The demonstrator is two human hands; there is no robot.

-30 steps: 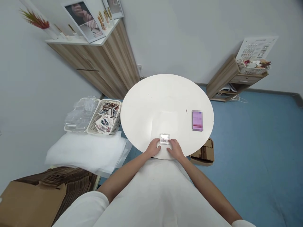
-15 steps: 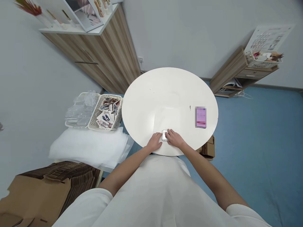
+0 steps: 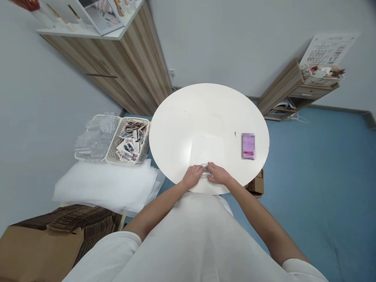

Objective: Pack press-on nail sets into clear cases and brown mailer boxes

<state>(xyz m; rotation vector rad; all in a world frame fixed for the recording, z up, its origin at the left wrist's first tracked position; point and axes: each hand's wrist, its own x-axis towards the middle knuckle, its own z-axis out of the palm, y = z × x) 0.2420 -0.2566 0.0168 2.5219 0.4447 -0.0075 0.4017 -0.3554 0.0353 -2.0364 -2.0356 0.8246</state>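
Observation:
A small clear plastic box [image 3: 206,172] lies at the near edge of the white round table [image 3: 210,105], with something patterned showing through it. My left hand [image 3: 192,176] grips its left side with curled fingers. From the right, my right hand [image 3: 218,173] holds the other side, its fingertips over the top. Both hands cover much of the box, so its contents are hard to make out. On the right part of the table rests a purple-screened phone-like slab [image 3: 248,147], its picture blurred out.
Left of the table stand a white basket of printed cards [image 3: 109,154] and a pile of clear plastic packaging [image 3: 95,139]. White foam sheets [image 3: 102,184] and flattened cardboard boxes [image 3: 44,250] lie nearer me. A wooden cabinet [image 3: 141,58] stands behind; a low shelf unit [image 3: 279,86] is at right.
My hands have drawn slightly together around the box. Its white-looking face now appears clear and patterned. The whole view has shifted a little.

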